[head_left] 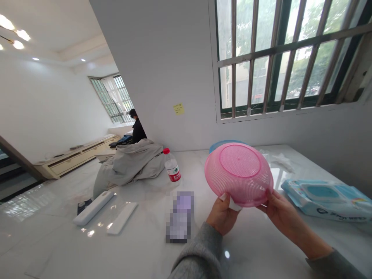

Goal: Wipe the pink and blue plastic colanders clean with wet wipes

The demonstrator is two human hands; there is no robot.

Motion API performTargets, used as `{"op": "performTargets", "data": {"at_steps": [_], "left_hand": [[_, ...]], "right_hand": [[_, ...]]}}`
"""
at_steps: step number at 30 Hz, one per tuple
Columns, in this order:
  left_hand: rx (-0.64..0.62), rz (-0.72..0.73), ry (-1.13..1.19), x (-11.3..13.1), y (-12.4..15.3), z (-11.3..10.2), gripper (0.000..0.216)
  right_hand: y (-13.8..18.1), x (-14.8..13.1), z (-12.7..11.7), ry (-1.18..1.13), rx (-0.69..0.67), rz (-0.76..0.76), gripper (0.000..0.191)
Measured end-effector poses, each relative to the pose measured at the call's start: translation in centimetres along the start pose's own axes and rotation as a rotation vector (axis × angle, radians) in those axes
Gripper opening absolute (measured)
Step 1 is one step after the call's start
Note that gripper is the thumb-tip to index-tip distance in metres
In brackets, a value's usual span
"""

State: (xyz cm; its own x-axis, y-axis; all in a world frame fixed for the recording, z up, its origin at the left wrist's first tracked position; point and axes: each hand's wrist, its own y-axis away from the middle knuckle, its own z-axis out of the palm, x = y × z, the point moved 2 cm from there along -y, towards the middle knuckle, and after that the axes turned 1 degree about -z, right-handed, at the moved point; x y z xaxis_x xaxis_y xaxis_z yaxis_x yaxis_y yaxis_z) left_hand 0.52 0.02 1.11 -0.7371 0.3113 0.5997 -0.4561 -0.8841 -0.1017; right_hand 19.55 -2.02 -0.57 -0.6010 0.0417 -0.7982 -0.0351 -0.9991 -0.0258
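So the left hand (222,217) is pinching the near rim of a pink mesh basket (240,170) plus some white scrap (234,205), and the right hand (280,212) is pinching the right side, fingers closed on it. The basket's hovering bottom-up over the white surface (139,255), a wipes pack (325,201) sitting to the right.

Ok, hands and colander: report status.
Left hand, right hand: both gripping pink colander. Tilted, base toward camera. Blue wipes pack to the right, not blocking.
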Motion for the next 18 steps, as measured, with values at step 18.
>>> {"op": "performTargets", "data": {"at_steps": [18], "left_hand": [[0.014,0.033,-0.011,0.2,-0.1,-0.4,0.033]], "right_hand": [[1.0,1.7,2.6,-0.141,-0.102,0.019,0.036]]}}
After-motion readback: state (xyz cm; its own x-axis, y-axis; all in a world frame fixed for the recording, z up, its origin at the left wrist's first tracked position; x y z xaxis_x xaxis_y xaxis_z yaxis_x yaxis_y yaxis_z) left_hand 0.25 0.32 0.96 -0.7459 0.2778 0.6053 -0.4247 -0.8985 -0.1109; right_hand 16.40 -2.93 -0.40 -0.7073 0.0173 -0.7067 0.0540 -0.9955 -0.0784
